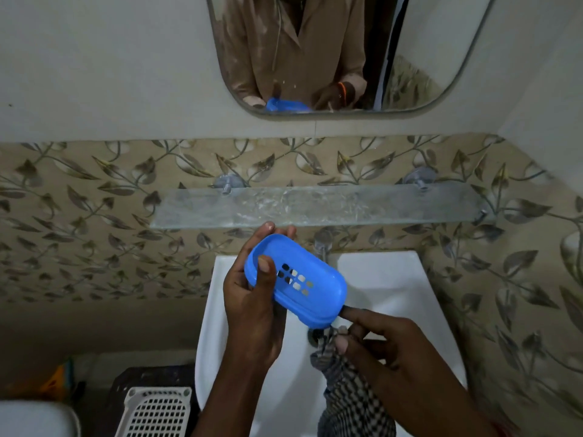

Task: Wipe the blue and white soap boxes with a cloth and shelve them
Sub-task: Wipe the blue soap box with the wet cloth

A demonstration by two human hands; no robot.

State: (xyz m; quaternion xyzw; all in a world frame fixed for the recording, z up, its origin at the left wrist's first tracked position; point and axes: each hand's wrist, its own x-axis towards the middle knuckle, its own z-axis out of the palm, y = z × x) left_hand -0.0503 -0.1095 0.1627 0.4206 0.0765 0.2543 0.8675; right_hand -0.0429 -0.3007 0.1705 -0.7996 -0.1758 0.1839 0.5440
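Observation:
My left hand (252,298) holds a blue oval soap box (312,298) with drain holes, tilted over the white basin (394,279); the thumb presses inside it near its far end. My right hand (388,345) grips a dark checked cloth (350,395), its forefinger touching the box's near end. The cloth hangs down below the hand. A frosted glass shelf (315,205) runs along the tiled wall just above the hands, with nothing on it. No white soap box is in view.
A tap (323,244) stands behind the basin, partly hidden by the box. A mirror (347,52) hangs above the shelf. At lower left are a white perforated basket (154,411) on a dark stool and a white rounded object (34,417).

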